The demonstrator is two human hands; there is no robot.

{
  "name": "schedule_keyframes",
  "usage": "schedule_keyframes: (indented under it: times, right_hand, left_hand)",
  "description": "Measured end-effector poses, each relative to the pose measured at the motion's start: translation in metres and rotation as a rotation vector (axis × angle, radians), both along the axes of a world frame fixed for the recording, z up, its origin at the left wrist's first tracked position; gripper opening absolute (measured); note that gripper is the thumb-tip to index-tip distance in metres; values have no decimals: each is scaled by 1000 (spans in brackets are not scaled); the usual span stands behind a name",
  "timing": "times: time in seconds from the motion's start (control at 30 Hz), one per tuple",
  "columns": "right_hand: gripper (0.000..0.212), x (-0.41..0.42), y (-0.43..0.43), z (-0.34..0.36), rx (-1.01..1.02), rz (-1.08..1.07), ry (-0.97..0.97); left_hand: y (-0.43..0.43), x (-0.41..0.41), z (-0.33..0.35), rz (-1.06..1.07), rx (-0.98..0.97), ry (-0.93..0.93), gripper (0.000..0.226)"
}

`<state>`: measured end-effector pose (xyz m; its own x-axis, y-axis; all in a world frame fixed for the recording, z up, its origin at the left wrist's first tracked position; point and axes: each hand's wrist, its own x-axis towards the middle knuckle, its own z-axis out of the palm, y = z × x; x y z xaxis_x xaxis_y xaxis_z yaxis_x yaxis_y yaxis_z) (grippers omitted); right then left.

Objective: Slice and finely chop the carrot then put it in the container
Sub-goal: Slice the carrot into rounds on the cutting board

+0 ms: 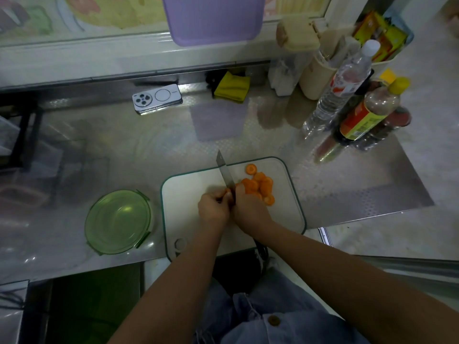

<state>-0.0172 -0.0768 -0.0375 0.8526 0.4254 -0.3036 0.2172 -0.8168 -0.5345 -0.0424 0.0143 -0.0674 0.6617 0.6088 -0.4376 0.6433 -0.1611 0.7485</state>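
A white cutting board point(188, 194) with a green rim lies on the steel counter. Several orange carrot slices point(259, 186) are piled on its far right part. My left hand point(214, 207) pinches the small remaining carrot end point(227, 191) on the board. My right hand point(249, 207) grips a knife, whose blade point(224, 171) points away from me and stands just right of the carrot end. The knife handle is hidden in my hand. A round green glass container point(118, 221) sits left of the board, with nothing in it.
A phone point(157, 98) and a yellow cloth point(232, 86) lie at the back of the counter. Bottles point(342, 85) and jars crowd the back right corner. A purple board point(213, 18) hangs above. The counter's front edge runs just below the cutting board.
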Motion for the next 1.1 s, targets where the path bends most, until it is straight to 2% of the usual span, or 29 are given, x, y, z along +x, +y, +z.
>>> schedule_keyframes:
  times: [0.23, 0.33, 0.5, 0.7, 0.93, 1.1]
  right_hand:
    - [26, 2, -9, 4, 1, -13, 51]
    - [37, 5, -18, 12, 8, -19, 50]
    - [37, 5, -23, 27, 33, 16, 16]
    - [43, 4, -21, 30, -16, 67, 28]
    - [57, 1, -29, 37, -22, 100, 53]
    - [56, 3, -30, 38, -31, 102, 67]
  left_hand:
    - [4, 1, 0, 22, -28, 0, 24]
    - [4, 1, 0, 73, -67, -26, 24]
    - [-1, -2, 5, 263, -326, -105, 22]
    - [-6, -1, 6, 330, -460, -152, 19]
    - [-7, 1, 2, 361, -496, -185, 23]
    - [-6, 1, -7, 300, -404, -181, 23]
